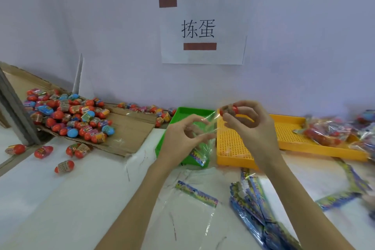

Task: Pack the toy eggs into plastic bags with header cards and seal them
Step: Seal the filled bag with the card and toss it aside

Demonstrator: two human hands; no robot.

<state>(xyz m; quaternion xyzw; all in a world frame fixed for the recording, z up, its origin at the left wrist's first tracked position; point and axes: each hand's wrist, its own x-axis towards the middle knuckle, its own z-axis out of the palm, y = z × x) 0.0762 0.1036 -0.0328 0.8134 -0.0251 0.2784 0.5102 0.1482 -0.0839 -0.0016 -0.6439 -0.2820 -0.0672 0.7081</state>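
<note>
My left hand [182, 136] holds a clear plastic bag [203, 142] by its open mouth; the bag hangs down with its blue-green header card [197, 157] at the bottom, over the green tray. My right hand [246, 123] pinches a red toy egg [228, 110] right at the bag's mouth. A heap of red and blue toy eggs [69, 115] lies on flattened cardboard at the left. An empty bag with header card [194, 193] lies flat on the table in front of me.
A green tray [183, 111] and an orange perforated tray [233, 144] stand side by side at the wall. Filled bags [328, 132] pile on the orange tray's right. A stack of header-card bags [255, 205] lies lower right. Loose eggs [65, 166] are scattered left.
</note>
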